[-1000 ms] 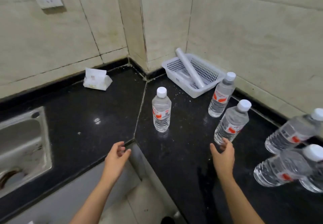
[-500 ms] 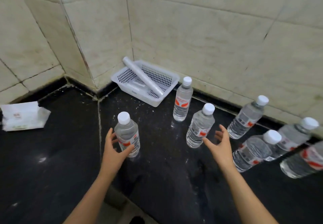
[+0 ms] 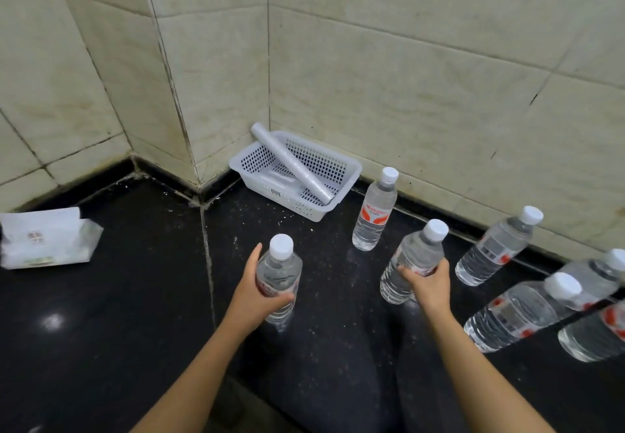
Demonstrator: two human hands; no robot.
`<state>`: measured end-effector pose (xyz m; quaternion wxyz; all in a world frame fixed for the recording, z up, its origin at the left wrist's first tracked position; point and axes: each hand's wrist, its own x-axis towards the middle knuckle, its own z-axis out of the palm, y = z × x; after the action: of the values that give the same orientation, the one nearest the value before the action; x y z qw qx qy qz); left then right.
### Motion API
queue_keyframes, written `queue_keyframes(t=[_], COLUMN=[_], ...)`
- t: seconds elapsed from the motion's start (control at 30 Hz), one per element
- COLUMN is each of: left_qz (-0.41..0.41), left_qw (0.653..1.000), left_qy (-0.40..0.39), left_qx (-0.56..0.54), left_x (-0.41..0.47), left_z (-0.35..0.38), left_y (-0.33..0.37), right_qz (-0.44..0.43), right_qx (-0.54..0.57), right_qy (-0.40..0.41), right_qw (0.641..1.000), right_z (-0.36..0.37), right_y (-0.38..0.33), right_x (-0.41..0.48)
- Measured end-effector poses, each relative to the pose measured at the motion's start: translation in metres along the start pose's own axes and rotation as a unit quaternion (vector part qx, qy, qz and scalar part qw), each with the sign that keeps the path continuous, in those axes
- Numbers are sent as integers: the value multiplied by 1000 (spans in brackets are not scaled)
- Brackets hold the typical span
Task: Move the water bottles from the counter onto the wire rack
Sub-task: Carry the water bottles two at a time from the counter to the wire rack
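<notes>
Open and reaching half a second ago, both hands are now gripping: the left hand (image 3: 255, 292) is wrapping round the nearest bottle (image 3: 280, 263), and the right hand (image 3: 427, 282) is clasping a second bottle (image 3: 419, 250) at its label. Both are standing on the black counter (image 3: 118, 314). The rear bottle (image 3: 373, 212) is showing red lettering, perhaps "Wahaha", though it is blurred. Bare counter is lying between the held bottles, while further bottles (image 3: 493, 246) are crowding the right side.
</notes>
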<state>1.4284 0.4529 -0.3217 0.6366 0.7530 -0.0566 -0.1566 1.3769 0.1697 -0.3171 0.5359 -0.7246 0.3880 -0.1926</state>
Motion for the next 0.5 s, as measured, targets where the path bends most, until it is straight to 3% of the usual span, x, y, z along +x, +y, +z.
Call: queue_keyframes(t=[0.13, 0.27, 0.37, 0.5], left_qz=[6, 42, 41, 45], left_qw=[996, 976, 963, 969], left_qy=[54, 165, 219, 216], left_qx=[64, 133, 150, 114], left_x=[9, 1, 0, 2], left_z=[7, 33, 45, 46], left_y=[-13, -3, -2, -8], right_qz=[7, -9, -22, -43], right_qx=[-54, -81, -117, -159], right_qy=[79, 126, 115, 52], right_qw=[995, 989, 986, 985], right_z=[16, 27, 32, 29], right_y=[-2, -1, 5, 9], right_x=[-21, -52, -67, -71])
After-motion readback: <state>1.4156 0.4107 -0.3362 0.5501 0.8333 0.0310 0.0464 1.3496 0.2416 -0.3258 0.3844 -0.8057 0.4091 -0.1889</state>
